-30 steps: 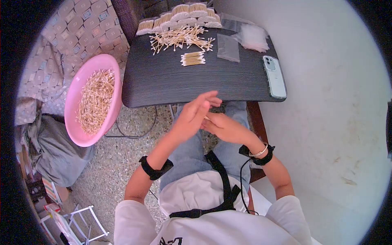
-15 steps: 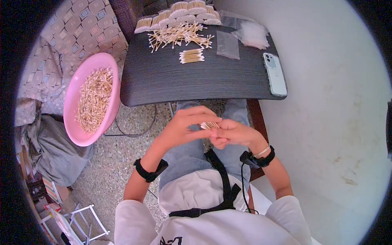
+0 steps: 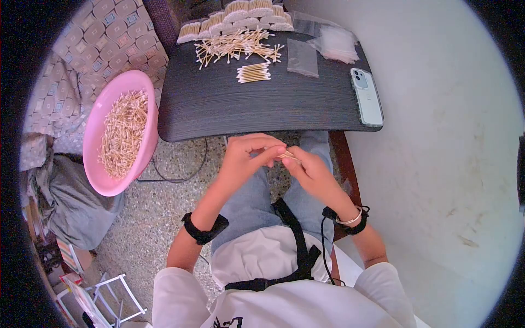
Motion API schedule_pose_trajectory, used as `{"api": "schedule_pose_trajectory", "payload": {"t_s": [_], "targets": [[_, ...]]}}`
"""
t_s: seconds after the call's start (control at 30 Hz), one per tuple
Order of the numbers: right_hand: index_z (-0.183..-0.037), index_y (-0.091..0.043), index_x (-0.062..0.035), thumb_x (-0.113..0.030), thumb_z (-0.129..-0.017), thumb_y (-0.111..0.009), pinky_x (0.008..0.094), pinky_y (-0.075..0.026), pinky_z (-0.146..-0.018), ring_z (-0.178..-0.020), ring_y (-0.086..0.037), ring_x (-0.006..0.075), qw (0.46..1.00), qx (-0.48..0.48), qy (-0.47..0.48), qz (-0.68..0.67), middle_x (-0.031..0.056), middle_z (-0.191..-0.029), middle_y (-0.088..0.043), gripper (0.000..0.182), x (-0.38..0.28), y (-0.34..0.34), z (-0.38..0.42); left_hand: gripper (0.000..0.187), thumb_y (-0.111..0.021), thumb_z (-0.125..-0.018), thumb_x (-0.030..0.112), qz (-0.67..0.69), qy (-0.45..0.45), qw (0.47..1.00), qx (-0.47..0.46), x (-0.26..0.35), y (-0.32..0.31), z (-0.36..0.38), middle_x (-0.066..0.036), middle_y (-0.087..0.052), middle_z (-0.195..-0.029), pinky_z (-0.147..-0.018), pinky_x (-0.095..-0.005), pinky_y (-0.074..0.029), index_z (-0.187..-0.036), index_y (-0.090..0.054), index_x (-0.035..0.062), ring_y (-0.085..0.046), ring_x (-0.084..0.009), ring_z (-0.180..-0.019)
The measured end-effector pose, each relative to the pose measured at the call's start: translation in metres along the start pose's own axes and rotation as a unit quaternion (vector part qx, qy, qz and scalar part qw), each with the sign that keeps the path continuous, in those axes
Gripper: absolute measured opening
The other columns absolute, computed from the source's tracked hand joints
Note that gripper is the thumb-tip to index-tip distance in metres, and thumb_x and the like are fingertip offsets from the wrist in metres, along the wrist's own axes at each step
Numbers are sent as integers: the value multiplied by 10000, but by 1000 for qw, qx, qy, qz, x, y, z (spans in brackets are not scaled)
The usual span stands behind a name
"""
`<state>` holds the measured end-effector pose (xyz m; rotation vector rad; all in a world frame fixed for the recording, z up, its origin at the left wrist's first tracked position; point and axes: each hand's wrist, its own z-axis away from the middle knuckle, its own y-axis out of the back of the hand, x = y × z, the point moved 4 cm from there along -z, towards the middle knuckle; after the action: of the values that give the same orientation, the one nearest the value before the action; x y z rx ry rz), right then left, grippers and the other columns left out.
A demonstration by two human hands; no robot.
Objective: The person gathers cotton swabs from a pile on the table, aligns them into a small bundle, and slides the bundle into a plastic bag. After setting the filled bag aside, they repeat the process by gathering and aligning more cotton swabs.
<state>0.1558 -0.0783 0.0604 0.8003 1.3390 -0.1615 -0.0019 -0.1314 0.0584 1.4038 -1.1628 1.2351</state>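
Above my lap, just off the table's near edge, my left hand (image 3: 251, 157) and my right hand (image 3: 310, 168) meet around a small bunch of cotton swabs (image 3: 290, 156). Both hands are closed on the bunch, thumbs on top, and the fingers hide most of it. A neat row of cotton swabs (image 3: 254, 72) lies on the dark table (image 3: 219, 109). Behind that row spreads a loose heap of cotton swabs (image 3: 235, 46). Packed bundles of swabs (image 3: 240, 16) are stacked along the table's far edge.
A pink basin (image 3: 94, 147) full of loose swabs stands tilted left of the table. Clear plastic bags (image 3: 302, 58) and a pile of more bags (image 3: 336, 44) lie at the far right. A phone (image 3: 366, 97) rests near the right edge, beside a pale wall (image 3: 437, 136).
My hands have moved slightly up, toward the table. The left fingers have closed in over the bunch, and the right hand has turned, leaving less of the swabs showing.
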Motion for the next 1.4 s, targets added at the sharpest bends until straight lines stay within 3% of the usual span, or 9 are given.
{"api": "schedule_pose_trajectory", "payload": {"t_s": [0.1, 0.3, 0.4, 0.5, 0.6, 0.73, 0.83, 1.1, 1.4], "targets": [[-1093, -545, -8, -242, -1010, -485, 443, -476, -664, -848, -626, 410, 999, 36, 9, 21, 207, -902, -645, 256, 10, -1, 3, 166, -675, -910, 141, 0, 9, 1000, -9, -2, -7, -6, -82, -699, -928, -562, -222, -487, -972, -736, 0, -605, -96, -642], [-1018, -552, -8, -257, -1031, -430, 441, -466, -638, -756, -620, 417, 985, 128, -72, 89, 220, -833, -638, 278, 17, 15, 17, 179, -637, -931, 151, -99, -29, 992, -71, -14, -29, -40, -114, -691, -927, -624, -284, -525, -1015, -714, 13, -665, -186, -699], [-1000, -585, -8, -270, -1038, -414, 433, -456, -614, -706, -620, 395, 973, 167, -115, 108, 215, -780, -626, 315, 33, 28, 27, 296, -638, -905, 137, -266, -178, 946, 39, -10, -36, -63, -170, -646, -1119, -841, -382, -521, -1171, -632, 8, -651, -316, -981], [-965, -612, -11, -290, -1038, -419, 410, -445, -585, -626, -597, 353, 967, 204, -134, 77, 209, -730, -600, 347, 43, 33, 44, 470, -624, -884, 131, -350, -209, 906, 109, -19, -36, -92, -223, -529, -1305, -1036, -448, -404, -1315, -497, -5, -499, -398, -1215], [-926, -591, -8, -262, -1042, -429, 274, -347, -516, -554, -394, 90, 966, 211, -141, 53, 1, -615, -418, 323, 61, 29, 64, 532, -603, -883, 120, -478, -226, 834, 154, -30, -37, -116, -256, -456, -1363, -1096, -451, -346, -1358, -417, -33, -437, -407, -1271], [-923, -588, -10, -272, -1042, -436, 260, -346, -532, -582, -400, 83, 965, 177, -192, 31, -6, -634, -427, 326, 73, 21, 84, 558, -624, -854, 113, -517, -212, 814, 155, -48, -41, -136, -247, -499, -1304, -1082, -457, -358, -1347, -421, -49, -446, -384, -1271], [-939, -618, -50, -322, -1034, -434, 387, -401, -516, -516, -508, 269, 965, 186, -179, 44, 166, -617, -518, 341, 79, 17, 92, 511, -622, -858, 117, -497, -198, 831, 151, -51, -45, -142, -242, -519, -1245, -1040, -447, -397, -1311, -453, -50, -477, -397, -1209], [-934, -597, -30, -329, -1041, -419, 381, -412, -546, -542, -520, 286, 970, 180, -155, 43, 154, -637, -534, 364, 63, 17, 81, 185, -670, -834, 164, -464, -175, 861, 107, -40, -52, -121, -133, -583, -922, -848, -440, -473, -940, -652, 13, -557, -346, -942], [-953, -599, -10, -289, -1045, -412, 400, -424, -564, -571, -553, 310, 968, 197, -149, 54, 196, -697, -579, 348, 46, 30, 59, 116, -670, -839, 163, -385, -214, 893, 88, -42, -57, -100, -113, -592, -858, -735, -419, -501, -881, -678, 55, -597, -317, -858]]}}
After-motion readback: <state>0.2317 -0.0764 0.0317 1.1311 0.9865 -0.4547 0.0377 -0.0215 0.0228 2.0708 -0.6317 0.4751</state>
